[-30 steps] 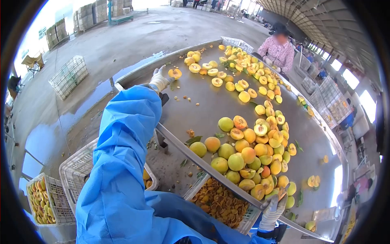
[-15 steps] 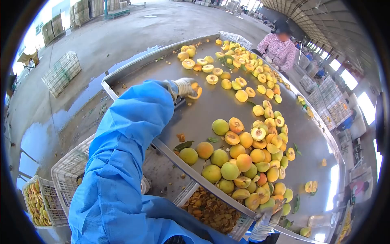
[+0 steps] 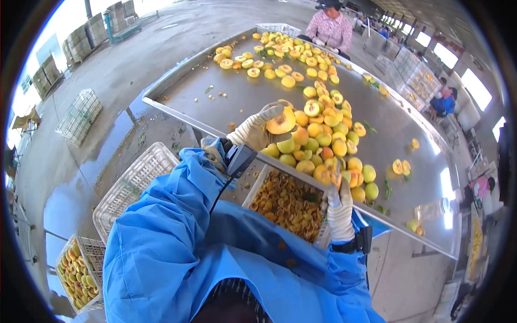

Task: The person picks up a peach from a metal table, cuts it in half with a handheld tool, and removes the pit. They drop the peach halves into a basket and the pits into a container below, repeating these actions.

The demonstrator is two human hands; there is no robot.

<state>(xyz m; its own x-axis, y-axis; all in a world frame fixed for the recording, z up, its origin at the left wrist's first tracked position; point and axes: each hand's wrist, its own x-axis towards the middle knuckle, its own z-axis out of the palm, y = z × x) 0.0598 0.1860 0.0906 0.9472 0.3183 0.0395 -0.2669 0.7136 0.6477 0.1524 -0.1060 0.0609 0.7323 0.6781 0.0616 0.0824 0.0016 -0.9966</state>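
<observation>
My left hand (image 3: pixel 257 131), in a light work glove, holds a halved peach (image 3: pixel 281 121) cut side up, raised over the near edge of the long steel table (image 3: pixel 226 102). My right hand (image 3: pixel 339 203), also gloved, rests at the table's rim beside the heap of whole and halved peaches (image 3: pixel 323 141); its fingers look closed around a small tool, mostly hidden. Below the rim, between my arms, a white crate of peach pits (image 3: pixel 284 202) stands.
More cut peaches (image 3: pixel 280 59) lie across the far end of the table, where a person in a patterned shirt (image 3: pixel 329 28) works. An empty white crate (image 3: pixel 132 185) and a crate of peach halves (image 3: pixel 77 270) sit at my left. Stacked crates (image 3: pixel 79 116) stand on the wet floor.
My left hand picked up a peach half from far across the table and drew it back to the near edge. My view swung down and left; the right hand stayed at the rim.
</observation>
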